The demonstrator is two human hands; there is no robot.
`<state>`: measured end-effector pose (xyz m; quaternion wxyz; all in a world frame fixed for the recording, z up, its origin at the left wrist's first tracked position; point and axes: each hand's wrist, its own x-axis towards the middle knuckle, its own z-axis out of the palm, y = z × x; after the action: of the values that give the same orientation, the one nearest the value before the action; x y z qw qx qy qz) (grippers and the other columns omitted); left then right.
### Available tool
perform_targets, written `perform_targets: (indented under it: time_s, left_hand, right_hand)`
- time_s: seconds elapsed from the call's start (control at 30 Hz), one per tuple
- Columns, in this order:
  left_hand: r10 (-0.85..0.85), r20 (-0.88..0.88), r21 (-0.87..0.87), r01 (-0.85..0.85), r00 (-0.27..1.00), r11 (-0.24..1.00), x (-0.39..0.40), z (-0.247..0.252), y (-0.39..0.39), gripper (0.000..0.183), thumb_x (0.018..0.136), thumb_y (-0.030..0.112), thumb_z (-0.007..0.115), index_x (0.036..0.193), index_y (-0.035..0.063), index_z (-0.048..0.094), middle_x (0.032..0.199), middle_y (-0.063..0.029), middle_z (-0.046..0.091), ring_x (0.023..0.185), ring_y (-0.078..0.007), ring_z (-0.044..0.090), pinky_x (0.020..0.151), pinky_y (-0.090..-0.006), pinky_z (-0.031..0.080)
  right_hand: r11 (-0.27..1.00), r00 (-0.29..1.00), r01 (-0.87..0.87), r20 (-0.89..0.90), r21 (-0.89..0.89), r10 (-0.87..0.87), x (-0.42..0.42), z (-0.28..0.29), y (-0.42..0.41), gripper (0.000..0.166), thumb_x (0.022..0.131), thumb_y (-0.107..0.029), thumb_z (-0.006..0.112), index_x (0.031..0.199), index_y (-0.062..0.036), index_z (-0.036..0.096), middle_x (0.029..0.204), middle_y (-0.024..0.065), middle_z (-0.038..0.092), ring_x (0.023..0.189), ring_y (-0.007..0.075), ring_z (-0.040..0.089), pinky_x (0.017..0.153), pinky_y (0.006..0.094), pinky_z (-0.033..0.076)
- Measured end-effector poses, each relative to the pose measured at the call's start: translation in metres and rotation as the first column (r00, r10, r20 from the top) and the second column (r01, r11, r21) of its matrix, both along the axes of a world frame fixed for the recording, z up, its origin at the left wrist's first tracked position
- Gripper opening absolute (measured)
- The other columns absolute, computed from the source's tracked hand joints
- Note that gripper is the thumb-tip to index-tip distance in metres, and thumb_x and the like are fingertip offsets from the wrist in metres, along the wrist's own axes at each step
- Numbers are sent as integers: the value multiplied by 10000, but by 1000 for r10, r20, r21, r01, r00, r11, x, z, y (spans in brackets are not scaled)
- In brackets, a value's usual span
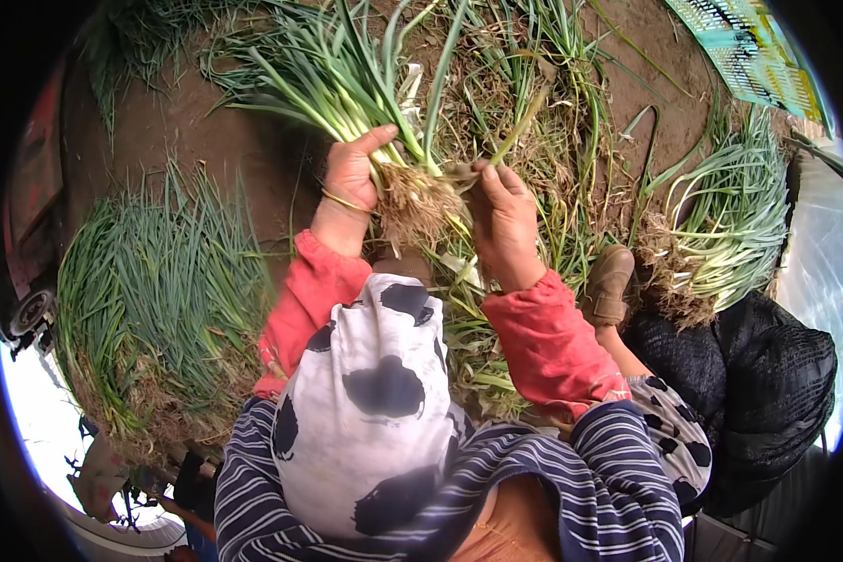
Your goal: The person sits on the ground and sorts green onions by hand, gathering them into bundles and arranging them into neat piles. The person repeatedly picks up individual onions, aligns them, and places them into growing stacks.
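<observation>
My left hand (351,175) is closed around the white stems of a bunch of green onions (330,105). The green leaves fan out up and to the left, while the tangled brown roots (414,200) hang to the right of my fist. Close beside those roots, my right hand (506,218) pinches a yellowed leaf (523,126) between thumb and fingers. The leaf's withered tip points upward. Whether its lower end is still joined to the bunch cannot be made out.
A large heap of green onions (161,274) lies to the left, and a smaller pile with roots (723,225) to the right. Loose leaves and stalks (569,133) litter the soil ahead. Black mesh sacking (766,393) bulges at right, below a turquoise plastic crate (752,56). A wheel (31,312) shows far left.
</observation>
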<state>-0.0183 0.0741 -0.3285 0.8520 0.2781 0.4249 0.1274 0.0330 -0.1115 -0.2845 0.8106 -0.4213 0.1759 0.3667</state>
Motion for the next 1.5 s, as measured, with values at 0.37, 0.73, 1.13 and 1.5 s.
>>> perform_targets:
  time_s: [0.37,0.73,1.13,1.5]
  left_hand:
    - [57,71,-106,-49,996,993,-5,2,31,89,800,16,609,889,27,610,722,-93,641,607,-209,637,565,-329,567]
    - [65,203,-61,-54,977,997,-1,22,46,94,792,43,633,881,53,604,708,-59,635,623,-180,630,609,-326,563]
    - [-109,208,-208,153,972,966,-8,13,35,429,827,62,551,1218,-97,475,796,-102,649,677,-212,664,585,-321,581]
    - [-130,113,-61,137,985,989,-4,26,-13,301,754,-61,663,1044,-30,590,904,-96,652,756,-195,647,669,-306,552]
  right_hand:
    - [980,977,198,-84,21,-196,-22,30,-145,124,937,-134,515,898,-17,523,740,21,461,701,132,444,685,270,405]
    - [247,462,209,318,-946,828,-27,-10,-182,343,900,-148,553,1172,58,512,1010,103,608,876,163,592,801,285,479]
    - [847,814,-439,266,-298,516,31,37,-5,149,872,-105,612,949,23,598,709,11,584,607,72,523,537,215,428]
    - [530,563,-529,192,-663,804,10,3,-1,266,919,-262,567,850,-9,613,607,-50,471,546,37,385,476,223,320]
